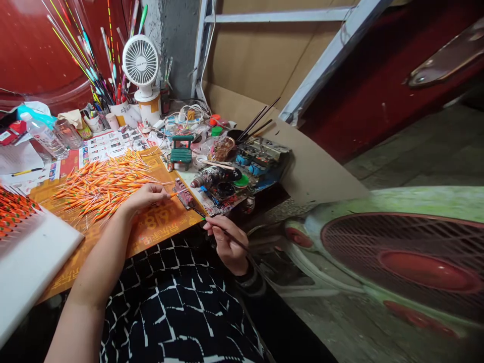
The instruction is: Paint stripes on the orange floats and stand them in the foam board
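Observation:
My left hand [149, 195] reaches over the table's right part, thumb and fingers pinched on a small orange fishing float [174, 194]. The float's thin stem points right, toward the chuck of a power drill [206, 177]; I cannot tell whether it touches. Below the float is a small paint-stained block [184, 194]. My right hand [229, 244], lower and to the right, is closed round a slim dark paintbrush [230, 236], whose tip points up and left near the block. Beside my left forearm lies a big pile of orange floats [106, 186].
A white foam board [41, 262] with rows of orange floats stands at left. Behind are a small white fan [140, 63], a plastic bottle [45, 136] and cups of long rods. Paint pots [226, 189] crowd the right side. A large floor fan [408, 252] stands at right.

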The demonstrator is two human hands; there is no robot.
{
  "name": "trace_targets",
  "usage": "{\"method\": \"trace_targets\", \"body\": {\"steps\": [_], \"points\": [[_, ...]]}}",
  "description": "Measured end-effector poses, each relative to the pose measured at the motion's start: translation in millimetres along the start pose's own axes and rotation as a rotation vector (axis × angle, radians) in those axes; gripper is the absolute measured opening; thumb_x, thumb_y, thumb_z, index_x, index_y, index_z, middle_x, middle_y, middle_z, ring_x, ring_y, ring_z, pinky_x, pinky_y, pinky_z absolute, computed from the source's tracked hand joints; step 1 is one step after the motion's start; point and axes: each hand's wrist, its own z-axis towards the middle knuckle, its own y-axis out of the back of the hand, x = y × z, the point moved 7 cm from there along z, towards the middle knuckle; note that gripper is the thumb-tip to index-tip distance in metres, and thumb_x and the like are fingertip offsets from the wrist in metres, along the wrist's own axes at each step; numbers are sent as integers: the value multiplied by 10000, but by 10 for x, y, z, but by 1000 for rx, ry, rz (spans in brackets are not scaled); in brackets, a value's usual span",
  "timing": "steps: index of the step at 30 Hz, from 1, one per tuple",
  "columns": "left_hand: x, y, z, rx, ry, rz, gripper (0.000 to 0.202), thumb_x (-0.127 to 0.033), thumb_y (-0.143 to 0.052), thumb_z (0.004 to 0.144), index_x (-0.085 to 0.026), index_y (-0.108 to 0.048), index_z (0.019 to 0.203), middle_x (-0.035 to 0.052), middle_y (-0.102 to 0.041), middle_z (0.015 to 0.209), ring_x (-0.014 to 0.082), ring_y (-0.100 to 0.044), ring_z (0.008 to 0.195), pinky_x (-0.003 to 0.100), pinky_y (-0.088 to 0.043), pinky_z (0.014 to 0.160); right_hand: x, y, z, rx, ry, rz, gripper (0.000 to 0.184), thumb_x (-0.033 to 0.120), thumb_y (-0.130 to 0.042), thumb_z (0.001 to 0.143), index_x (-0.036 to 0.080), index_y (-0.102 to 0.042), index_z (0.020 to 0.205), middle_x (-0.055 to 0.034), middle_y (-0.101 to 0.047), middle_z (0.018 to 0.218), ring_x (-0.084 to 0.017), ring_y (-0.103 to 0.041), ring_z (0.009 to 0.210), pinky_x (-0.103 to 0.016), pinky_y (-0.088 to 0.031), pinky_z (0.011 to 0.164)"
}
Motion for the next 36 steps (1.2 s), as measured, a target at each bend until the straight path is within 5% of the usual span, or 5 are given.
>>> {"method": "trace_targets", "body": {"steps": [16,36], "points": [[-47,-115,63,5,-20,-106,380,-455,-807,677,-125,-620,655,-31,-519,537,42,-368,458,223,-210,473,-228,-453,-128,-100,139,-88,259,185,-540,984,228,-701,1182,-91,-755,974,-212,-727,861,-389,-631,783],[1,-112,75,5,13,-82,409,-494,-802,677,-128,-621,653,-28,-531,550,42,-351,463,232,-187,480,-215,-502,-124,-51,169,-191,304,171,-533,990,251,-714,1221,-93,-742,1050,-210,-729,931,-370,-632,853]]}}
